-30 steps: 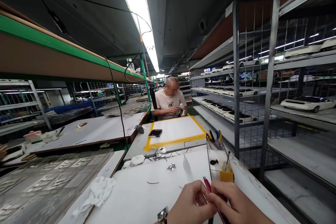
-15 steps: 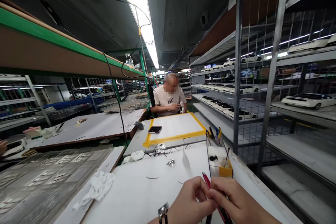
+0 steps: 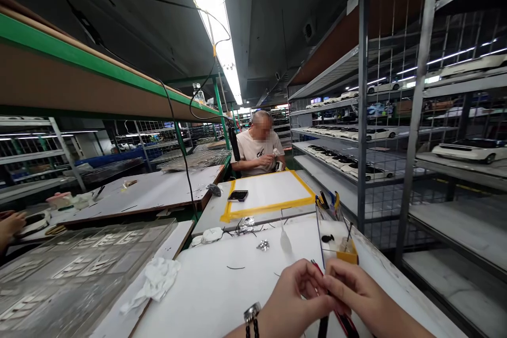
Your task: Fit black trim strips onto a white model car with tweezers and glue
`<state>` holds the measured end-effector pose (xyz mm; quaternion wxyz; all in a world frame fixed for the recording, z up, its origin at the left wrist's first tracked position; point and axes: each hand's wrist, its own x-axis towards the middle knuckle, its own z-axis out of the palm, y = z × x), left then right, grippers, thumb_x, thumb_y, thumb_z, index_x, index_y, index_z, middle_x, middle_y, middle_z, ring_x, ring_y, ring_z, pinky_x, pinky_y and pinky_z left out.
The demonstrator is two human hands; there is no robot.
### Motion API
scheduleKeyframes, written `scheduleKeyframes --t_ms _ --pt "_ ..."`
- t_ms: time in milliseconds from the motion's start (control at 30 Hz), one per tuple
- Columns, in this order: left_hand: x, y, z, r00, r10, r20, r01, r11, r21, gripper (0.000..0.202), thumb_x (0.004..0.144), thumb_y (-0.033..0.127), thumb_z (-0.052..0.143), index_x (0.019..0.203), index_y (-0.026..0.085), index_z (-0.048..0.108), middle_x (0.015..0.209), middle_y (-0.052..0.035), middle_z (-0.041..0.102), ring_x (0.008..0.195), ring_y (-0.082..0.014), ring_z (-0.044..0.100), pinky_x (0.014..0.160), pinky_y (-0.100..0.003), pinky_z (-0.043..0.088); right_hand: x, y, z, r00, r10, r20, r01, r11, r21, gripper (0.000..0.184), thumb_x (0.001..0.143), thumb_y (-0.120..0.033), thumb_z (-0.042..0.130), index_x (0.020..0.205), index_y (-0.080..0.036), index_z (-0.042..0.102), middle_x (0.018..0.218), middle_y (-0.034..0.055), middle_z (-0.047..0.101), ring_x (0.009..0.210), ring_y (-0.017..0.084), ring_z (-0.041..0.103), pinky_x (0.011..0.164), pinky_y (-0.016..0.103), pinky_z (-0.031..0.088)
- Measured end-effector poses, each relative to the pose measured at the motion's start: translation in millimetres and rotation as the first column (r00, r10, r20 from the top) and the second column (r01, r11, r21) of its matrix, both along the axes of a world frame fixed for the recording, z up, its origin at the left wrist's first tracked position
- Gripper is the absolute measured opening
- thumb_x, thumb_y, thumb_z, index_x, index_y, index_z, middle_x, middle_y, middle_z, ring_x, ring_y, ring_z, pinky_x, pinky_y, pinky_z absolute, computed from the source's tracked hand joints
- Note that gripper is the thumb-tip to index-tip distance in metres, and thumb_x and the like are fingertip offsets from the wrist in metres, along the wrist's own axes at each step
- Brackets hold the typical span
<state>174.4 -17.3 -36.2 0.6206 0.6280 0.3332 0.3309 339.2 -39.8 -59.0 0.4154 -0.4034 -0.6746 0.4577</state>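
Observation:
Near the table's front right, my left hand (image 3: 296, 296) and my right hand (image 3: 358, 291) meet at the fingertips, both closed in a pinch. Whatever they hold between them is hidden or too small to make out. A red slim tool with a narrow tip (image 3: 345, 323) runs behind the fingers; whether it is held or lies on the table cannot be told. A black strip (image 3: 324, 326) shows just below my left fingers. Beyond the hands are a white pointed-nozzle bottle (image 3: 285, 242), a small pile of shiny metal bits (image 3: 263, 245) and a thin black strand (image 3: 235, 268).
A clear box (image 3: 336, 243) with pliers-like handles stands at the right. A crumpled white cloth (image 3: 158, 280) lies left. Across the table sits a co-worker (image 3: 259, 148), behind a phone (image 3: 238, 196) and yellow tape (image 3: 269, 209). Racks with white model cars (image 3: 469, 150) line the right.
The view has shifted slightly, so most things appear a little further right. My hands stay pinched together and have shifted only slightly against the red tool. The co-worker's hands have moved a little.

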Motion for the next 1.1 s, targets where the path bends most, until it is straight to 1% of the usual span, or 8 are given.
scheduleKeyframes --t_ms 267,433,533,633,767,833,1033,1100 --pt "0 5 -2.2 0.993 0.015 0.120 -0.002 0.994 -0.108 0.048 0.050 0.040 0.085 0.077 0.009 0.058 0.055 0.0043 0.050 0.051 -0.0052 0.043 0.051 -0.020 0.034 2 0 -2.3 0.999 -0.023 -0.040 0.022 0.999 -0.042 0.043 0.090 -0.058 0.042 0.074 -0.017 0.042 0.057 -0.0034 0.047 0.054 0.009 0.040 0.053 0.023 0.027" --pt "-6 2 5.2 0.935 0.255 0.246 -0.261 0.965 -0.005 0.035 0.063 0.037 0.077 0.077 0.012 0.058 0.053 0.0057 0.048 0.047 -0.0037 0.040 0.048 -0.018 0.033 -4 -3 4.0 0.996 0.080 0.028 -0.077 0.991 -0.105 0.040 0.085 -0.057 0.051 0.082 -0.017 0.045 0.065 -0.0014 0.051 0.059 0.010 0.044 0.054 0.022 0.030" --pt "-7 3 5.9 0.902 0.309 0.302 -0.321 0.947 -0.010 0.031 0.066 0.033 0.075 0.077 0.013 0.056 0.055 0.0063 0.048 0.047 -0.0027 0.038 0.046 -0.016 0.032 -8 -5 9.5 0.989 0.103 0.106 -0.094 0.992 -0.089 0.035 0.083 -0.051 0.055 0.080 -0.017 0.046 0.070 0.0004 0.053 0.065 0.011 0.044 0.058 0.023 0.033" --pt "-6 4 3.6 0.903 0.284 0.324 -0.290 0.957 -0.030 0.030 0.066 0.032 0.076 0.077 0.013 0.054 0.055 0.0071 0.046 0.046 -0.0015 0.036 0.044 -0.014 0.031 -7 -6 10.3 0.990 0.019 0.138 -0.017 1.000 -0.017 0.031 0.086 -0.048 0.050 0.080 -0.017 0.047 0.068 -0.0013 0.047 0.065 0.011 0.041 0.060 0.023 0.032" --pt "-1 5 -0.1 0.957 0.111 0.268 -0.104 0.994 -0.042 0.038 0.059 0.035 0.081 0.073 0.012 0.054 0.056 0.0045 0.049 0.047 -0.0039 0.043 0.042 -0.015 0.035 -5 -5 8.2 0.980 -0.024 0.199 0.014 0.999 0.050 0.037 0.087 -0.053 0.047 0.076 -0.017 0.049 0.066 -0.0022 0.037 0.064 0.012 0.035 0.057 0.024 0.028" --pt "-1 5 -0.7 0.972 0.061 0.226 -0.056 0.998 -0.028 0.040 0.057 0.037 0.082 0.073 0.012 0.054 0.057 0.0031 0.051 0.046 -0.0040 0.043 0.041 -0.016 0.037 -6 -5 8.0 0.973 -0.016 0.229 0.001 0.998 0.065 0.040 0.089 -0.053 0.043 0.073 -0.017 0.047 0.067 -0.0019 0.037 0.064 0.012 0.034 0.057 0.025 0.027" --pt "-4 1 1.9 0.968 0.134 0.212 -0.153 0.985 0.078 0.044 0.062 0.040 0.079 0.087 0.014 0.053 0.087 -0.0023 0.060 0.047 -0.0008 0.042 0.042 -0.016 0.041 -5 -1 7.3 0.960 -0.156 0.233 0.125 0.982 0.143 0.042 0.089 -0.053 0.041 0.066 -0.019 0.034 0.062 -0.0037 0.032 0.060 0.011 0.031 0.055 0.026 0.024" --pt "-4 1 0.9 0.976 0.123 0.177 -0.142 0.985 0.101 0.044 0.065 0.042 0.077 0.089 0.014 0.054 0.082 -0.0028 0.062 0.047 -0.0017 0.045 0.046 -0.017 0.042 -2 0 5.7 0.947 -0.198 0.253 0.152 0.970 0.189 0.039 0.090 -0.049 0.040 0.066 -0.019 0.032 0.061 -0.0037 0.033 0.059 0.011 0.032 0.056 0.026 0.025"
